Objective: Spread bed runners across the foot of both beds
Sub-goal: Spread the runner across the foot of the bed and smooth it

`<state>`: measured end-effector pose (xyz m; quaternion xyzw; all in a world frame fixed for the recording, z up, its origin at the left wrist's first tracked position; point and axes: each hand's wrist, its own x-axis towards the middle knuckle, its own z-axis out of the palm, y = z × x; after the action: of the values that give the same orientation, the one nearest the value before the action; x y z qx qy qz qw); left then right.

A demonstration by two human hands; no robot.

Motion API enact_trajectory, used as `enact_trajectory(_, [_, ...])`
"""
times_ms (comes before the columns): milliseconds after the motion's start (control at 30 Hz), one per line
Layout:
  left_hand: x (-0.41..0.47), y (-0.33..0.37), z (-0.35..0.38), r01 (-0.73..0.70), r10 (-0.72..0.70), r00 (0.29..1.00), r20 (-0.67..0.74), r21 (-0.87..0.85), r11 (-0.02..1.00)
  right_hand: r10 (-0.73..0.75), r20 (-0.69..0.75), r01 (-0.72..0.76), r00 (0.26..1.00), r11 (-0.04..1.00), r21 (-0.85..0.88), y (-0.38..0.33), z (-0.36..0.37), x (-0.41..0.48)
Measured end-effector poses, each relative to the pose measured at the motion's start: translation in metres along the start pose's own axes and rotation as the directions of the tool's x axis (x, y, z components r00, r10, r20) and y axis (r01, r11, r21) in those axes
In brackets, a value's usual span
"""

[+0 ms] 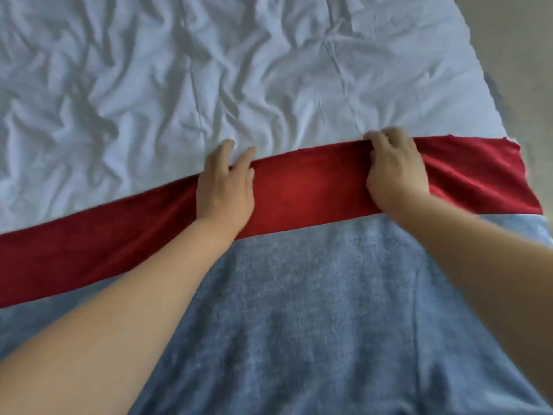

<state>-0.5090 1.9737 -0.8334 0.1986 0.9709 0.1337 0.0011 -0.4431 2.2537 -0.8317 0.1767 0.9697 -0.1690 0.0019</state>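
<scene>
— What are the fingers [377,136] doing on the right?

— They curl over the far edge of the red bed runner [305,190] and pinch it. The right hand [395,169] grips cloth; the left hand [224,187] lies flat, fingers spread, tips just past the far edge onto the white sheet [209,70].

— So how should this step go?

— I'd keep the left palm down as an anchor and draw the pinched edge outward with the right, so the folds near the right end flatten (that end looks the most rumpled). Keep the far edge straight across the bed.

— Where does the runner lie?

— Across the foot of the bed, its right end at the bed's edge, its left end running out of view.

— Anything in the way?

— Only the person's own blue-grey garment [314,310] hanging near the runner's near edge, and the creased sheet — pulling hard may drag it. A strip of floor [514,40] shows at the right.
</scene>
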Motion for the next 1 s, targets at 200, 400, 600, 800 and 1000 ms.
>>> enact_trajectory(200, [-0.099,-0.005,0.022,-0.104,0.075,0.978,0.194,0.145,0.984,-0.042,0.100,0.058,0.994,0.986,-0.158,0.007,0.037,-0.106])
enact_trajectory(400, [-0.139,-0.012,0.020,-0.075,0.052,0.982,0.183,0.126,0.989,-0.073,0.106,0.092,0.992,0.978,-0.189,-0.013,0.047,-0.152])
enact_trajectory(600, [-0.170,-0.038,0.014,-0.133,0.093,0.971,0.220,0.175,0.975,-0.160,0.119,0.178,0.980,0.971,-0.160,-0.028,0.057,-0.187])
enact_trajectory(800, [-0.196,-0.106,-0.010,0.033,-0.091,0.965,0.247,0.228,0.973,-0.116,0.158,0.145,0.981,0.971,-0.188,-0.030,0.054,-0.187])
enact_trajectory(1000, [-0.217,-0.139,-0.033,0.092,-0.160,0.944,0.289,0.236,0.967,-0.218,0.196,0.241,0.956,0.964,-0.107,-0.112,0.065,-0.202])
